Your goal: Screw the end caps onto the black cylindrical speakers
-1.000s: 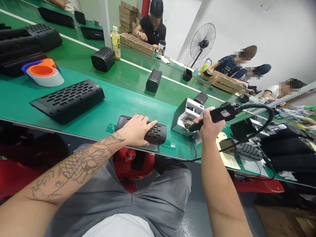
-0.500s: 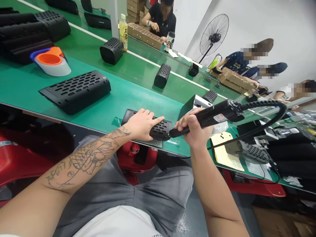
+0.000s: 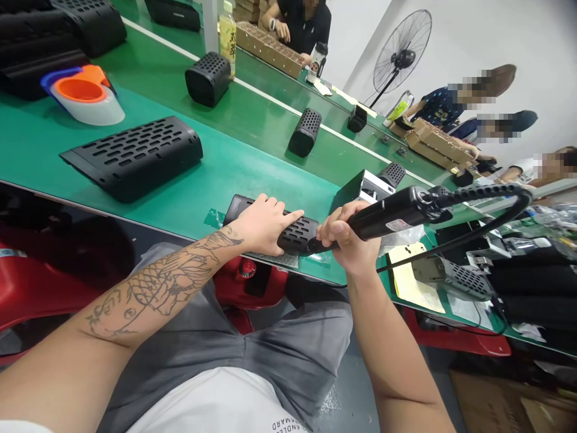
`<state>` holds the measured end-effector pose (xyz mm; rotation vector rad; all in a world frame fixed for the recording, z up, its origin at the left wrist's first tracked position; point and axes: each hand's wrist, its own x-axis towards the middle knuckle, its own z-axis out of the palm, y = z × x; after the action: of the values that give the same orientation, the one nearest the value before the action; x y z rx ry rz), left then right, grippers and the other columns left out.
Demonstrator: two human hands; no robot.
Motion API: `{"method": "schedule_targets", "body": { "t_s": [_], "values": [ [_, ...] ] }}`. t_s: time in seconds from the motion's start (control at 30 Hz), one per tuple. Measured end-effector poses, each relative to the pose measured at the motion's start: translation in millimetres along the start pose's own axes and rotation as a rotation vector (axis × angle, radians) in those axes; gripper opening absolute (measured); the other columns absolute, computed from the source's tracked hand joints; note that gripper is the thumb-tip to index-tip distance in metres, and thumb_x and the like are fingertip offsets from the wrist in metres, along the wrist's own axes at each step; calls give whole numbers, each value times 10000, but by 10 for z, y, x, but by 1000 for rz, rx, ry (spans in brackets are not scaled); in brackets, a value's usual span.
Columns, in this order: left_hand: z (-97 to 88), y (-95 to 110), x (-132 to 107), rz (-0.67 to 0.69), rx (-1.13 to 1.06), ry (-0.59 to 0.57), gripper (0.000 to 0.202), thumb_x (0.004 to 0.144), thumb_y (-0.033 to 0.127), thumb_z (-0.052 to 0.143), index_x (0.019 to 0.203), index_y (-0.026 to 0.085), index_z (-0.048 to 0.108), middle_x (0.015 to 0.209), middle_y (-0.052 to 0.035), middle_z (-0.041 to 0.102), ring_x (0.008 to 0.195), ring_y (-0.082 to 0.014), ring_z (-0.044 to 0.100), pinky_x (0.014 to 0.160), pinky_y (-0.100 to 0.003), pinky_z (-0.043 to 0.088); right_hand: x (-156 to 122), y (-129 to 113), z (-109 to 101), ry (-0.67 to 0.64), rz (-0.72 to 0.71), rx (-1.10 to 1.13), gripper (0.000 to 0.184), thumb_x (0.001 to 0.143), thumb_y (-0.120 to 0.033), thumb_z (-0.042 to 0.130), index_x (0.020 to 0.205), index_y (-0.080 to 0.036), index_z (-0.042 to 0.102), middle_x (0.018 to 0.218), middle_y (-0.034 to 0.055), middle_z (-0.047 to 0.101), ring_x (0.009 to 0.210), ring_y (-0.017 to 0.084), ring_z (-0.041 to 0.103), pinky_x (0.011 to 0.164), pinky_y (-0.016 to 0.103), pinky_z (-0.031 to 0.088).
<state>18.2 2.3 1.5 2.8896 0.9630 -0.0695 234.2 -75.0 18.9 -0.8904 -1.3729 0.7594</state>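
My left hand [image 3: 265, 225] lies over a black perforated housing [image 3: 299, 236] near the table's front edge, gripping it with the thumb on the near side and the fingers across the top. In my right hand [image 3: 354, 243] is a black electric screwdriver [image 3: 390, 213], held at a slant, its fingers wrapped around the body. The screwdriver's tip meets the right end of the housing; the bit itself is too small to make out. A thick black cable [image 3: 500, 225] loops from the tool's back end.
A larger slotted black housing [image 3: 135, 156] lies left on the green table [image 3: 252, 174]. Behind it sits an orange and white tape-like roll [image 3: 85, 93]. More black housings [image 3: 305, 132] stand on the green conveyor. A silver-black box [image 3: 363, 189] is beyond my right hand. Co-workers sit opposite.
The view has shifted slightly. Both hands stay at the housing, and the screwdriver's tip is still at its right end.
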Motion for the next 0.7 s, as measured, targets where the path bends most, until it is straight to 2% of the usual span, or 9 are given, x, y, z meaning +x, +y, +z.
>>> {"method": "schedule_targets", "body": {
  "t_s": [0.17, 0.3, 0.4, 0.47, 0.53, 0.6, 0.7],
  "values": [
    [-4, 5, 0, -15, -1, -3, 1153, 974, 543, 911, 2000, 224, 493, 1632, -292, 807, 1447, -518, 760, 1230, -606, 476, -49, 21, 34, 0, 21, -34, 646, 910, -716, 1116, 888, -301, 622, 607, -107, 646, 484, 144, 617, 553, 340, 576],
    [33, 33, -2, -31, 7, -6, 1150, 1006, 570, 905, 2010, 209, 476, 1640, -299, 797, 1463, -523, 749, 1235, -595, 468, -23, -44, -9, 32, -3, -22, 597, 926, -705, 1108, 926, -292, 676, 618, -102, 659, 489, 149, 641, 552, 338, 584],
    [66, 128, 11, -68, -5, -5, 1158, 1039, 614, 887, 2017, 172, 452, 1615, -311, 804, 1448, -520, 750, 1232, -588, 463, 170, -90, -292, 234, -91, -56, 561, 932, -722, 1086, 1007, -298, 726, 610, -126, 611, 463, 151, 619, 542, 341, 603],
    [73, 205, 23, -104, -10, -2, 1174, 1058, 639, 873, 2024, 147, 424, 1605, -320, 803, 1446, -518, 749, 1232, -583, 459, 356, -55, -601, 456, -186, -156, 540, 917, -702, 1089, 1017, -297, 747, 623, -120, 609, 480, 163, 634, 542, 348, 604],
    [62, 245, 28, -127, -23, -4, 1190, 1064, 675, 866, 2027, 145, 410, 1613, -322, 799, 1454, -518, 745, 1235, -580, 462, 519, 53, -923, 635, -249, -276, 529, 884, -673, 1098, 940, -296, 731, 620, -102, 627, 489, 176, 637, 524, 358, 576],
    [41, 205, 10, -121, -56, -10, 1205, 1051, 727, 869, 2026, 175, 423, 1654, -314, 787, 1472, -517, 743, 1247, -579, 472, 603, 202, -1177, 704, -235, -339, 547, 856, -678, 1085, 878, -305, 686, 584, -109, 609, 471, 178, 610, 505, 359, 544],
    [19, -7, -73, -81, -101, -9, 1232, 987, 793, 906, 2012, 263, 476, 1789, -280, 728, 1566, -511, 714, 1318, -576, 462, 567, 376, -1355, 677, -164, -336, 586, 824, -705, 1079, 890, -302, 659, 570, -130, 590, 460, 159, 584, 517, 345, 562]
  ]
}}
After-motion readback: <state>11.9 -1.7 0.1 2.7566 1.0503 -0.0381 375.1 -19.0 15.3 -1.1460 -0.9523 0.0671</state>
